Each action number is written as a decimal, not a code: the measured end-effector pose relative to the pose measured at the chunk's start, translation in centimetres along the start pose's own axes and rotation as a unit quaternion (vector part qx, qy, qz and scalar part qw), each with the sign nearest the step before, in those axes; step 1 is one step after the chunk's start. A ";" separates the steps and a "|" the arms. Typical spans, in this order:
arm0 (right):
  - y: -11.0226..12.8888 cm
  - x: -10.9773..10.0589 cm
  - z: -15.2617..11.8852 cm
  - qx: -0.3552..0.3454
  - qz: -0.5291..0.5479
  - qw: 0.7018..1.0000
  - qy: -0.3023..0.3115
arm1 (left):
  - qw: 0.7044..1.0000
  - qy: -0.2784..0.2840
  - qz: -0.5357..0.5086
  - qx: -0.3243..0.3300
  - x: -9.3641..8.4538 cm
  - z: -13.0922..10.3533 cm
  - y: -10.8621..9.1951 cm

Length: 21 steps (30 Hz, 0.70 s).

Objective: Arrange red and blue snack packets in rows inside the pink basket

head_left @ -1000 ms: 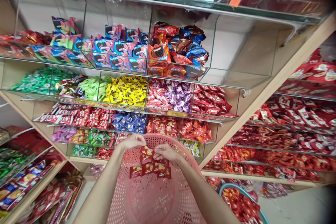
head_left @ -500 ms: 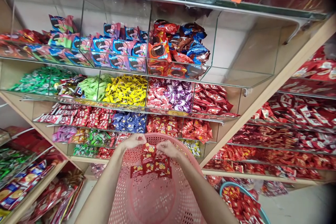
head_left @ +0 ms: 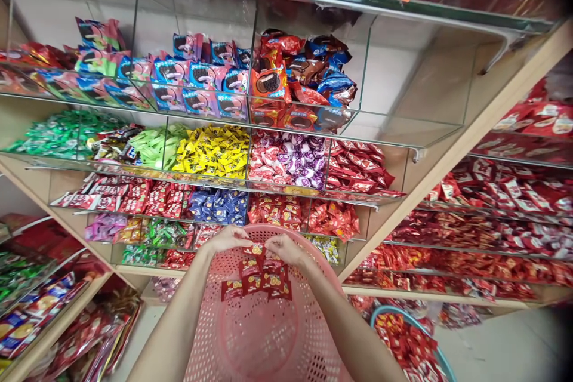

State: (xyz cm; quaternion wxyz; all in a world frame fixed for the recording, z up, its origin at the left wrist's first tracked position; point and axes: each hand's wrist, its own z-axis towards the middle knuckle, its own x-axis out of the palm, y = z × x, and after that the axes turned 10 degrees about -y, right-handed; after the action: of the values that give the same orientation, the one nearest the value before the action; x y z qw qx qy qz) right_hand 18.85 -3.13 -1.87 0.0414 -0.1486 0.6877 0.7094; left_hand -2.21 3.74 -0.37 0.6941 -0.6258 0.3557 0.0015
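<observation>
Both hands are up at the far side of the pink basket [head_left: 250, 340], and the action is all at the fingertips! The left hand [head_left: 228, 240] has thumb and fingers pinched on a small red packet [head_left: 253, 249] with an orange-slice print, the tips right at its upper left corner. Over on the other side, the right hand [head_left: 284, 249] curls in, its fingertips bunched just by the packet's right edge; whether they grip it too, I can't tell. So the packet sits between the two sets of fingertips, against the basket's far inner wall. Just below, a cluster of matching packets [head_left: 252, 284] lies in the basket, some overlapping, one of them directly under the right hand. Behind the rim, glass shelves [head_left: 308, 122] rise, loaded with wrapped sweets [head_left: 213, 152].
</observation>
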 end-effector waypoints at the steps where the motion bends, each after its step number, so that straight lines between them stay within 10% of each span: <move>1: 0.1 0.1 0.0 -0.006 0.000 1.000 -0.003 | 1.000 0.001 0.006 0.004 0.0 0.0 0.1; 14: -0.4 1.2 -0.4 0.016 0.017 1.000 -0.006 | 0.999 -0.001 -0.037 -0.001 -0.1 0.3 0.7; 21: -0.6 2.9 -1.1 -0.148 -0.261 0.947 -0.118 | 0.999 -0.017 -0.032 0.012 -0.1 0.1 0.6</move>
State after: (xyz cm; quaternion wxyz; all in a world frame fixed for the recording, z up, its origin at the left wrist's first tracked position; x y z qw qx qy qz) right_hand 16.46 -4.60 -3.20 0.2834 -0.2424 0.5020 0.7804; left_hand -2.52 4.05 -0.82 0.7073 -0.6282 0.3239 -0.0144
